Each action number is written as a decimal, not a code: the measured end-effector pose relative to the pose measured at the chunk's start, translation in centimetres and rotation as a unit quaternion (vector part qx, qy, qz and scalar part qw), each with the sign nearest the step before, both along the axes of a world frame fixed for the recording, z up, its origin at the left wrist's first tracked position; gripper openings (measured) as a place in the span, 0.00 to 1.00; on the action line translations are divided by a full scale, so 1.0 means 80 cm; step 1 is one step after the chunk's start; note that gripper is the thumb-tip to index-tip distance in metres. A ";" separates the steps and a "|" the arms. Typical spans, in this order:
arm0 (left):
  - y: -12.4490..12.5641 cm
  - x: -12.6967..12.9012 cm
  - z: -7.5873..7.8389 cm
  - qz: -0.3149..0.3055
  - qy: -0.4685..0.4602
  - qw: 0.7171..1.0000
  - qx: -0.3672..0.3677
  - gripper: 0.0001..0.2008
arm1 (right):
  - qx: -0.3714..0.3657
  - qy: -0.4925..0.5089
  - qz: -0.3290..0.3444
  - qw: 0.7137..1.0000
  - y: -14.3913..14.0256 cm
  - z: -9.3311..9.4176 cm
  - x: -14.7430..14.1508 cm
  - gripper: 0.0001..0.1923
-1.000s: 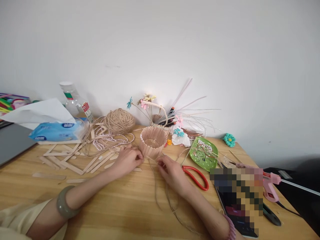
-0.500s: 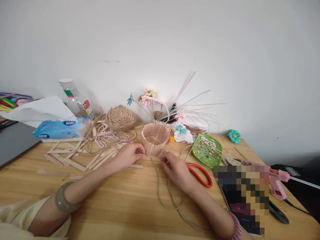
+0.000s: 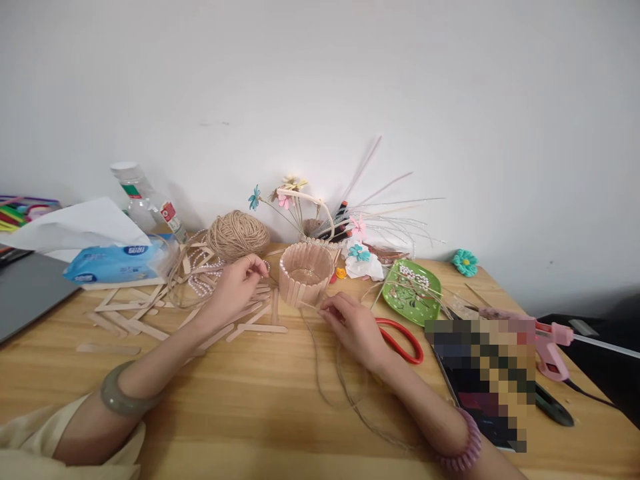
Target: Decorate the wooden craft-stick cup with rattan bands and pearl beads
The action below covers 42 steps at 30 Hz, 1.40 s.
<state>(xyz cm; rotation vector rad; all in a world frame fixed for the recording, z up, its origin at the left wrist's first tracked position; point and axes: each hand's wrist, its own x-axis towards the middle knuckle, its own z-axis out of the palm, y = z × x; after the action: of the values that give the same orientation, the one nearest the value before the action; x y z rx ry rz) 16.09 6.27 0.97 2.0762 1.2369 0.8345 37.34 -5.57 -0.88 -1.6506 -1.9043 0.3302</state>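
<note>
A round cup made of upright wooden craft sticks [image 3: 306, 293] stands on the table between my hands. My left hand [image 3: 239, 283] is raised just left of the cup, thumb and fingertips pinched on a thin strand of twine that runs toward the cup's side. On the cup's lower right, my right hand [image 3: 353, 328] pinches twine close to the base, its fingertips slightly apart from the wall. Loose twine [image 3: 317, 373] trails from there down over the table in front, partly behind my right wrist.
Behind are a ball of twine [image 3: 239, 233], bead strings and craft flowers [image 3: 285, 199]. Loose sticks [image 3: 153, 330] and a tissue pack [image 3: 113, 263] lie left. At right are red-handled scissors [image 3: 407, 343], a green dish [image 3: 415, 310], a phone and a pink glue gun [image 3: 553, 353].
My left hand has moved up and left, away from the cup's base, drawing the strand with it. My right hand stays near the cup's lower right. The view has shifted slightly.
</note>
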 end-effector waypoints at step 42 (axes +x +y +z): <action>-0.032 0.034 0.056 -0.111 -0.047 0.993 -0.016 0.12 | 0.072 0.072 0.002 0.995 -0.002 0.022 0.004 0.05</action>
<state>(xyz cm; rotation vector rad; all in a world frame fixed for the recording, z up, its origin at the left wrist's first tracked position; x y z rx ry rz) 18.83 3.70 5.43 2.0771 0.9433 0.7936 37.66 -5.70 0.92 -1.4883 -1.7825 0.2974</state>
